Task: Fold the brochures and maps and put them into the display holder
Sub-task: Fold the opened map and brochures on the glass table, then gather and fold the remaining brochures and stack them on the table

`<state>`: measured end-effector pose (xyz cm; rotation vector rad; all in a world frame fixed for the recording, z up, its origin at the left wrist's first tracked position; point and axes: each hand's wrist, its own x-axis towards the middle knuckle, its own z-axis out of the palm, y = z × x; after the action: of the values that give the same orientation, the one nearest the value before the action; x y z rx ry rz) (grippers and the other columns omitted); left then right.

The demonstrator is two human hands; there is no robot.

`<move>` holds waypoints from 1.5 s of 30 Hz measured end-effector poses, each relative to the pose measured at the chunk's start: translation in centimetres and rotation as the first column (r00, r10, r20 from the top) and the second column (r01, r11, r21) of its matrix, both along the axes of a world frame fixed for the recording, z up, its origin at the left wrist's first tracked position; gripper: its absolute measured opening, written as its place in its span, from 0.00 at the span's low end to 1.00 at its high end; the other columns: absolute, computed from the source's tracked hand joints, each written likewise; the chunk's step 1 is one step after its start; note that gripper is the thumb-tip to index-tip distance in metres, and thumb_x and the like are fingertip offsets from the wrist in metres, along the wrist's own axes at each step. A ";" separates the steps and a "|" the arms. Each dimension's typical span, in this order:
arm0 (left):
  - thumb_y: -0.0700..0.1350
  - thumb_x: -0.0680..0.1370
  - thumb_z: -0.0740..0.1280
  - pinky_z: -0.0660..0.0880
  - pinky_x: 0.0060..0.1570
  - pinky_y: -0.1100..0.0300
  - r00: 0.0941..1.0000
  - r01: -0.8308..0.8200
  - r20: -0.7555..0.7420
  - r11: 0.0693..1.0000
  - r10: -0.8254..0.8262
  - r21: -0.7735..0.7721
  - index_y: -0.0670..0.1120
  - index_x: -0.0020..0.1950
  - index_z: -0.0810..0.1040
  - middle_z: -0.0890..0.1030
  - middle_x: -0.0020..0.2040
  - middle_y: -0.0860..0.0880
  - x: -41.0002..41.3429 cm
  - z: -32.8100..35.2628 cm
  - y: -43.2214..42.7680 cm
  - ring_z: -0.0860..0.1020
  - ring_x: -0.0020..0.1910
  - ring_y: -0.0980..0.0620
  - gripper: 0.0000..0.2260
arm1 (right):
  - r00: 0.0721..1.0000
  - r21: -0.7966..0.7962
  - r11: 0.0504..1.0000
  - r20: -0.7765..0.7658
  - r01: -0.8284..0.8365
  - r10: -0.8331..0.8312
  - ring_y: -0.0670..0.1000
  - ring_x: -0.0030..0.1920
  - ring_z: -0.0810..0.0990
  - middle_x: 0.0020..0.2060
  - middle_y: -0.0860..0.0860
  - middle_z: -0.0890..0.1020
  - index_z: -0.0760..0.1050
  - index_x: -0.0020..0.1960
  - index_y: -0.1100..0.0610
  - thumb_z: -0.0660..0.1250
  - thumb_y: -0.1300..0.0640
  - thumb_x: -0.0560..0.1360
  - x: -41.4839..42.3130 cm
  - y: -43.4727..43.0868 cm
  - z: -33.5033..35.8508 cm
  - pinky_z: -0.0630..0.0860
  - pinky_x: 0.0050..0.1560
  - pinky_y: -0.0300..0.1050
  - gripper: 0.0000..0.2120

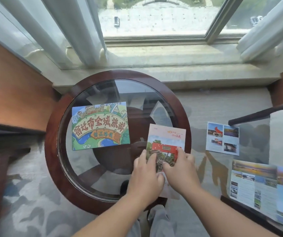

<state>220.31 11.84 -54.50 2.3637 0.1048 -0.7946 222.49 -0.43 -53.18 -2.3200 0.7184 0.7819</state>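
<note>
A pink brochure (166,139) with a red gate photo lies on the right side of the round glass table (51,151). My left hand (146,175) rests on its lower left part, fingers fairly straight on the paper. My right hand (180,166) presses its lower right part, fingers bent onto the sheet. A colourful cartoon map (99,125) lies flat on the left of the glass. A small photo leaflet (223,138) and a larger open brochure (260,189) lie on a second glass surface at the right. No display holder is in view.
A windowsill (154,57) with white curtains (72,31) runs behind the table. Wooden furniture (9,91) stands at the left. A dark rail (264,113) crosses above the right glass surface. Patterned carpet (34,202) covers the floor, and my knees show below.
</note>
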 end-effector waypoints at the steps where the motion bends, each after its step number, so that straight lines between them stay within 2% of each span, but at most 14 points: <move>1: 0.49 0.78 0.61 0.62 0.71 0.50 1.000 -0.028 0.005 1.000 0.028 0.014 0.48 0.76 0.62 0.55 0.79 0.45 0.3 -0.1 0.2 0.54 0.75 0.47 0.27 | 1.000 0.008 1.000 0.015 -0.007 0.007 0.58 0.63 0.70 0.65 0.54 0.66 0.59 0.75 0.49 0.68 0.48 0.74 0.2 0.3 -0.1 0.71 0.64 0.53 0.33; 5: 0.49 0.78 0.62 0.61 0.71 0.50 0.994 -0.105 0.007 0.993 0.105 0.058 0.48 0.74 0.66 0.57 0.78 0.46 2.0 -0.3 1.3 0.53 0.76 0.47 0.24 | 0.996 0.037 0.998 0.064 -0.059 0.057 0.57 0.64 0.68 0.66 0.53 0.65 0.60 0.74 0.50 0.66 0.49 0.74 1.8 1.0 -0.4 0.69 0.63 0.51 0.31; 9: 0.50 0.79 0.62 0.62 0.71 0.49 0.997 -0.073 -0.012 0.991 0.075 0.115 0.47 0.74 0.66 0.55 0.79 0.46 2.4 0.2 1.3 0.53 0.76 0.46 0.24 | 0.993 0.077 0.991 0.047 -0.108 0.104 0.56 0.66 0.68 0.69 0.53 0.63 0.59 0.74 0.51 0.66 0.49 0.75 2.4 0.4 0.2 0.70 0.65 0.51 0.31; 13: 0.49 0.78 0.62 0.63 0.70 0.50 0.995 0.016 0.096 0.987 -0.032 0.160 0.47 0.73 0.68 0.59 0.78 0.47 2.2 2.3 0.3 0.56 0.75 0.47 0.23 | 0.990 0.079 0.992 0.100 -0.103 0.095 0.55 0.65 0.70 0.68 0.52 0.66 0.65 0.70 0.50 0.65 0.49 0.76 1.7 -1.7 2.8 0.72 0.61 0.52 0.24; 16: 0.47 0.78 0.62 0.62 0.71 0.50 0.976 0.138 0.148 0.981 -0.157 0.136 0.47 0.72 0.69 0.63 0.76 0.47 2.9 5.0 -2.1 0.58 0.75 0.47 0.22 | 0.981 0.065 0.994 0.179 -0.085 0.073 0.55 0.66 0.70 0.69 0.52 0.67 0.64 0.72 0.51 0.63 0.49 0.77 0.6 -4.1 6.1 0.70 0.62 0.51 0.24; 22: 0.46 0.77 0.62 0.60 0.70 0.52 0.883 0.382 0.229 0.910 -0.410 0.158 0.46 0.73 0.69 0.67 0.73 0.46 4.6 11.1 -11.2 0.62 0.73 0.46 0.23 | 0.953 0.004 1.000 0.302 0.024 -0.024 0.56 0.66 0.71 0.69 0.53 0.69 0.66 0.72 0.52 0.60 0.51 0.78 -3.1 -12.4 12.5 0.71 0.63 0.53 0.23; 25: 0.47 0.78 0.61 0.61 0.70 0.53 0.844 0.445 0.249 0.879 -0.476 0.170 0.47 0.74 0.67 0.68 0.73 0.46 3.5 13.7 -16.6 0.63 0.73 0.46 0.23 | 0.940 -0.003 0.994 0.325 0.108 -0.101 0.56 0.65 0.71 0.66 0.53 0.71 0.68 0.69 0.53 0.61 0.51 0.78 -6.2 -17.8 14.4 0.72 0.62 0.53 0.20; 27: 0.48 0.79 0.61 0.62 0.70 0.53 0.811 0.492 0.256 0.850 -0.527 0.190 0.47 0.74 0.67 0.68 0.73 0.46 2.1 14.8 -20.5 0.64 0.72 0.46 0.23 | 0.933 0.004 0.988 0.328 0.153 -0.146 0.55 0.65 0.71 0.67 0.52 0.71 0.67 0.71 0.52 0.61 0.51 0.78 -8.6 -21.6 15.3 0.72 0.61 0.52 0.21; 32: 0.49 0.79 0.61 0.64 0.68 0.53 0.772 0.567 0.217 0.801 -0.598 0.193 0.49 0.75 0.65 0.67 0.74 0.47 -3.2 16.6 -30.7 0.64 0.72 0.47 0.23 | 0.923 -0.019 0.971 0.318 0.236 -0.218 0.54 0.63 0.73 0.67 0.52 0.71 0.69 0.69 0.51 0.60 0.51 0.78 -15.7 -31.2 16.3 0.71 0.57 0.49 0.20; 36: 0.50 0.79 0.61 0.65 0.65 0.54 0.694 0.654 0.233 0.732 -0.682 0.193 0.50 0.74 0.66 0.68 0.73 0.49 -6.7 18.0 -37.6 0.65 0.71 0.48 0.23 | 0.908 -0.054 0.941 0.287 0.334 -0.306 0.55 0.62 0.74 0.66 0.52 0.72 0.70 0.67 0.51 0.59 0.50 0.78 -20.3 -38.3 17.2 0.72 0.57 0.49 0.18; 40: 0.51 0.79 0.61 0.65 0.66 0.55 0.625 0.713 0.244 0.669 -0.742 0.208 0.49 0.74 0.67 0.69 0.73 0.48 -7.4 19.3 -42.3 0.66 0.71 0.47 0.22 | 0.886 -0.063 0.913 0.280 0.403 -0.371 0.54 0.63 0.74 0.68 0.51 0.71 0.69 0.70 0.51 0.59 0.50 0.78 -22.9 -43.2 18.2 0.72 0.59 0.48 0.20; 45: 0.49 0.79 0.61 0.68 0.66 0.52 0.586 0.746 0.254 0.635 -0.769 0.201 0.49 0.73 0.67 0.69 0.72 0.47 -7.0 19.7 -47.3 0.67 0.70 0.46 0.22 | 0.858 -0.084 0.885 0.303 0.458 -0.415 0.53 0.64 0.73 0.67 0.51 0.71 0.70 0.69 0.52 0.60 0.51 0.78 -23.8 -47.0 18.9 0.72 0.61 0.48 0.19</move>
<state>213.30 -35.42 -34.75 2.5490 -1.1251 -0.7514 198.70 -47.43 -34.26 -2.2058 1.1546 0.1936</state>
